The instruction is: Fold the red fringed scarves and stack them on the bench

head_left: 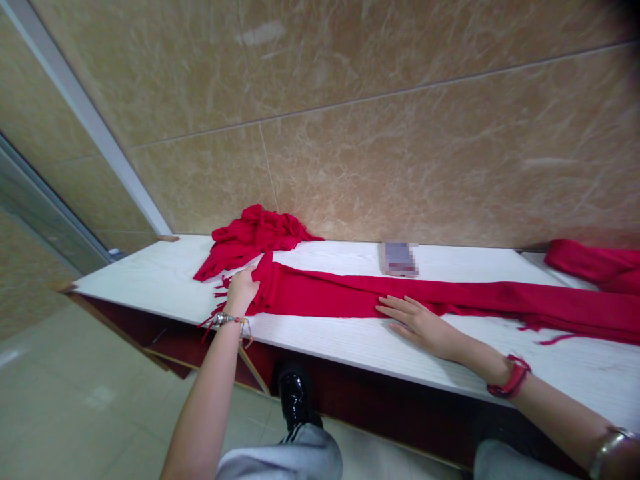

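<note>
A long red scarf (325, 294) lies stretched along the white bench top, its near-left end bunched, with fringe hanging toward the front edge. My left hand (242, 289) is closed on that bunched end. Farther right, my right hand (413, 321) rests with fingers stretched out, the fingertips on the scarf's lower edge and the palm over the white surface. Behind my left hand, a crumpled red cloth (255, 237) lies in a heap against the wall.
A phone-like flat object (399, 259), blurred, lies behind the scarf near the wall. More folded red cloth (595, 263) sits at the right end. The white bench top (160, 273) has open dark-red compartments (175, 340) below. A marbled tile wall (350, 167) rises behind.
</note>
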### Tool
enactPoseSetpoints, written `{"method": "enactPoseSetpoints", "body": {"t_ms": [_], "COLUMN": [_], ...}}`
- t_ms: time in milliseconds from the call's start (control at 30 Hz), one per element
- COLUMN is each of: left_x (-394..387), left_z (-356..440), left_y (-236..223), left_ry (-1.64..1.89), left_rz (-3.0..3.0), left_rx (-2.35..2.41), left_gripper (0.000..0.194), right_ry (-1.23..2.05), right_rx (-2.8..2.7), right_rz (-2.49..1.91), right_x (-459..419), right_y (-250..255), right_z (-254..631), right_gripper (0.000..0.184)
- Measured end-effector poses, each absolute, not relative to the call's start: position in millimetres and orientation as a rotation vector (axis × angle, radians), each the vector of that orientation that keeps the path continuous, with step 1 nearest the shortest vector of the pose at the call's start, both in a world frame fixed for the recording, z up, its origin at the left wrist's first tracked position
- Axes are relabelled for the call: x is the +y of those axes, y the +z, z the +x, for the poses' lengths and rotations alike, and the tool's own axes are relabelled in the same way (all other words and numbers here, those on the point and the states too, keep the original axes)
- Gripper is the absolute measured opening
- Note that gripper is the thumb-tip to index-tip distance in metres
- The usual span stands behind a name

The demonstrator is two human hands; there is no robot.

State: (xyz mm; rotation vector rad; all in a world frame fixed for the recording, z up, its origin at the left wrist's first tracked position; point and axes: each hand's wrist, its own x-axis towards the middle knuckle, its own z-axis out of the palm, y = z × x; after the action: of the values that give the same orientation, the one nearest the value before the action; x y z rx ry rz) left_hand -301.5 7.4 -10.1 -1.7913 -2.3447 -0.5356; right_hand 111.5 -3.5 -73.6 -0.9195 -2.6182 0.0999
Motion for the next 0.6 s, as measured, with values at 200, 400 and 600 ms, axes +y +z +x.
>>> {"method": "enactPoseSetpoints", "body": {"t_ms": [200,400,600], "left_x": [8,1,24], "left_z": [-352,-385,-317], "left_y": [31,47,1], "left_ry": [-0.307,-0.155,-0.061], "left_rz": [-1.586,-1.482,-1.773], "left_rx": [-2.250,-2.292,-2.108], "left_gripper": [0.034,0.040,0.052], "right_ry": [0.103,0.121,0.025], "right_rx": [-2.618,-2.617,-2.584], "right_rz": [-0.914,-0.920,-0.869], "right_x": [-5,-6,-8], "right_y": [-72,-71,-66], "right_z": [111,111,108], "right_gripper": [0.041,0.042,0.039]}}
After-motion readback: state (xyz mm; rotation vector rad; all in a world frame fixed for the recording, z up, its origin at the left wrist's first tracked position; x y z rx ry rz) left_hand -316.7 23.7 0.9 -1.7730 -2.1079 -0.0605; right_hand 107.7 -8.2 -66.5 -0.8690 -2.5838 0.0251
